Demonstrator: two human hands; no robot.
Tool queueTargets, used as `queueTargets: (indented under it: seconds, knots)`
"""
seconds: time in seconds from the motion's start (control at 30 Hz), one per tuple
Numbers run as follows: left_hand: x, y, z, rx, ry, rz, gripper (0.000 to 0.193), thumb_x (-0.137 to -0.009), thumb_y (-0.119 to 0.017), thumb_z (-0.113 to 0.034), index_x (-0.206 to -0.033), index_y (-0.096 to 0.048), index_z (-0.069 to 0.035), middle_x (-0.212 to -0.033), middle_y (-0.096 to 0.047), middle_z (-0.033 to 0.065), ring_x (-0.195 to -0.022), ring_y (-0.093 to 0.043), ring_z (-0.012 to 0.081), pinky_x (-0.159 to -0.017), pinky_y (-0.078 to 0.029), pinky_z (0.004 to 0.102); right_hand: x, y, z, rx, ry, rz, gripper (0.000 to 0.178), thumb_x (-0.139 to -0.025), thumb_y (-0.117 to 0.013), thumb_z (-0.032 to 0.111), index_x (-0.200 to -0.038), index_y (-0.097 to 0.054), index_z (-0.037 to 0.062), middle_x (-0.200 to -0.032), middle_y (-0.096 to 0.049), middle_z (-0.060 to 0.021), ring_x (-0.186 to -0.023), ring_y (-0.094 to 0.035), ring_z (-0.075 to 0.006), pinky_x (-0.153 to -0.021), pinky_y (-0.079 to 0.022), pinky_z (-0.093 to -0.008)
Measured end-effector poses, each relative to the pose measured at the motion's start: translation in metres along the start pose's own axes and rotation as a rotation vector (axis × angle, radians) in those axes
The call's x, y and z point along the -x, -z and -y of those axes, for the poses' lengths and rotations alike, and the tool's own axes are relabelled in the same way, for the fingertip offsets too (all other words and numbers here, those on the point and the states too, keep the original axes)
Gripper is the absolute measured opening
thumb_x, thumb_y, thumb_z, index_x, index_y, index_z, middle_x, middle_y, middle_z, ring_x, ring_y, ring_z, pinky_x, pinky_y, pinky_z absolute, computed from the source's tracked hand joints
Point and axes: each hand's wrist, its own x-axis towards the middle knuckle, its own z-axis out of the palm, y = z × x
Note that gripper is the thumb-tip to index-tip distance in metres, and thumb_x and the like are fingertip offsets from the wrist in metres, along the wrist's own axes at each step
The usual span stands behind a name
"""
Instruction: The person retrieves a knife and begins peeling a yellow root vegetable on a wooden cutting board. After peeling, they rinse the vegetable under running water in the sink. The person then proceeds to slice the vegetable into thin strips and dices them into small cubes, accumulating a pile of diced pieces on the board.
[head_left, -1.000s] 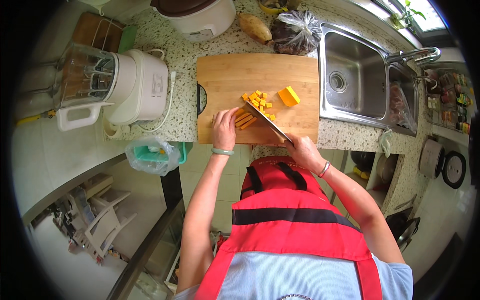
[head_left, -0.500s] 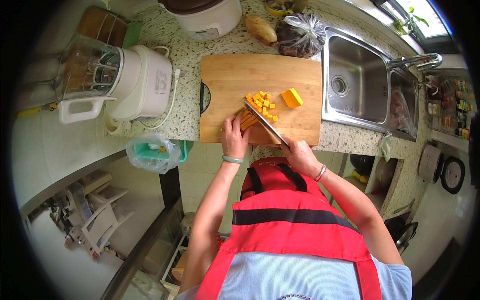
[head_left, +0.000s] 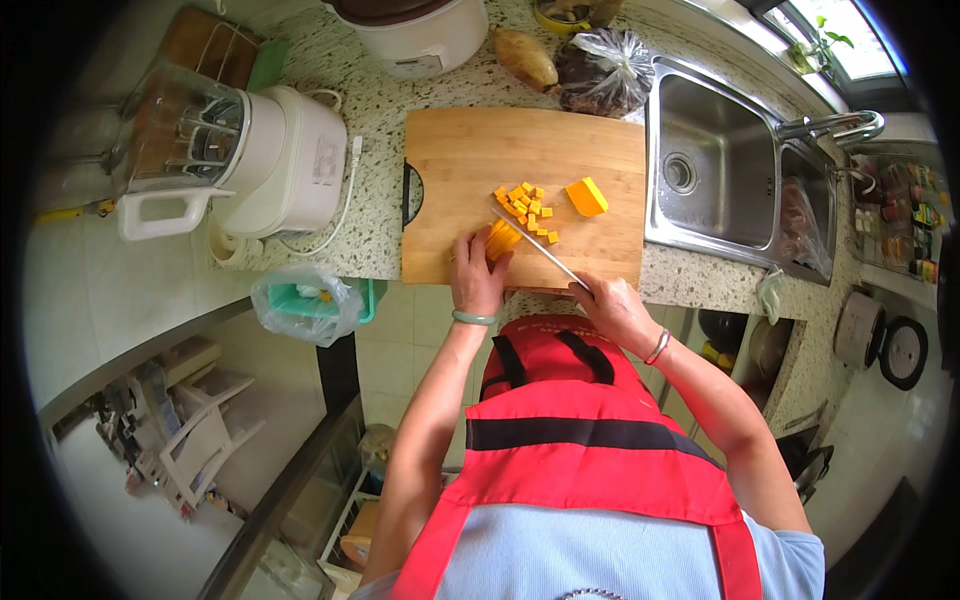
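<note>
A bag-lined teal plastic bin (head_left: 372, 300) holds yellow scraps (head_left: 323, 296) left of the left hand (head_left: 478, 276), curled against slim orange sticks (head_left: 503, 240); the right hand (head_left: 612, 306) grips a steel knife (head_left: 548, 254).

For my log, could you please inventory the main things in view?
cutting board: one, brown, on counter
knife: one, silvery, over board
strips: several, orange, left of knife
cubes: many, orange, board centre
block: one, orange, right of cubes
blender: one, cream, counter left
tuber: one, tan, behind board
bag: one, clear, beside tuber
sink: one, grey, right of board
tap: one, silvery, at sink
bin: one, green, below counter
apron: one, red, worn
left hand: one, green bangle, on strips
right hand: one, silver-red band, on knife
</note>
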Motion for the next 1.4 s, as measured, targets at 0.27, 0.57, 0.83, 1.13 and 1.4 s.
queueTargets:
  seconds: [0.27, 0.57, 0.83, 1.13, 1.4]
  knots:
    - [-0.001, 0.002, 0.003, 0.042, 0.013, 0.009, 0.045, -0.077, -0.076, -0.01, -0.118, -0.059, -0.004, -0.111, -0.056, 0.0148, -0.1, -0.058, 0.0352, -0.083, -0.049, 0.0425, 0.002, 0.008, 0.012, 0.071, -0.055, 0.068, 0.026, -0.097, -0.051, 0.026, -0.103, -0.063, 0.0031, -0.077, -0.065, -0.028, -0.077, -0.063, -0.0473, -0.069, -0.051, -0.0546]
    - [0.003, -0.005, 0.013, 0.06, 0.01, -0.005, 0.043, -0.077, -0.077, -0.011, -0.116, -0.062, -0.004, -0.108, -0.058, 0.013, -0.09, -0.057, 0.0296, -0.078, -0.049, 0.038, -0.014, -0.007, 0.005, 0.013, -0.053, 0.085, 0.026, -0.096, -0.052, 0.023, -0.093, -0.062, -0.0011, -0.077, -0.064, -0.0291, -0.078, -0.063, -0.0487, -0.069, -0.051, -0.0553]
    - [0.003, -0.011, 0.018, 0.025, -0.061, -0.071, 0.042, -0.075, -0.078, -0.005, -0.114, -0.063, -0.003, -0.105, -0.058, 0.0082, -0.068, -0.056, 0.0186, -0.061, -0.05, 0.0309, -0.023, -0.01, 0.012, 0.09, -0.024, 0.075, 0.023, -0.091, -0.055, 0.02, -0.087, -0.063, -0.0018, -0.08, -0.066, -0.0282, -0.078, -0.065, -0.0454, -0.069, -0.053, -0.0528]
    - [-0.001, 0.002, 0.0, 0.055, 0.019, 0.035, 0.047, -0.079, -0.074, -0.009, -0.122, -0.055, -0.003, -0.116, -0.052, 0.0164, -0.096, -0.058, 0.0338, -0.081, -0.051, 0.0392, -0.034, -0.023, -0.014, -0.008, 0.01, 0.001, 0.031, -0.095, -0.053, 0.027, -0.091, -0.065, -0.0008, -0.082, -0.066, -0.0281, -0.081, -0.064, -0.046, -0.071, -0.052, -0.0532]
    - [0.007, -0.01, 0.007, 0.053, 0.036, -0.063, 0.042, -0.078, -0.075, -0.004, -0.116, -0.058, 0.0, -0.105, -0.053, 0.0117, -0.072, -0.055, 0.0209, -0.065, -0.049, 0.0319, -0.009, -0.012, -0.01, -0.019, 0.038, 0.005, 0.029, -0.096, -0.052, 0.027, -0.09, -0.063, -0.0002, -0.077, -0.064, -0.0288, -0.077, -0.062, -0.0476, -0.07, -0.05, -0.0555]
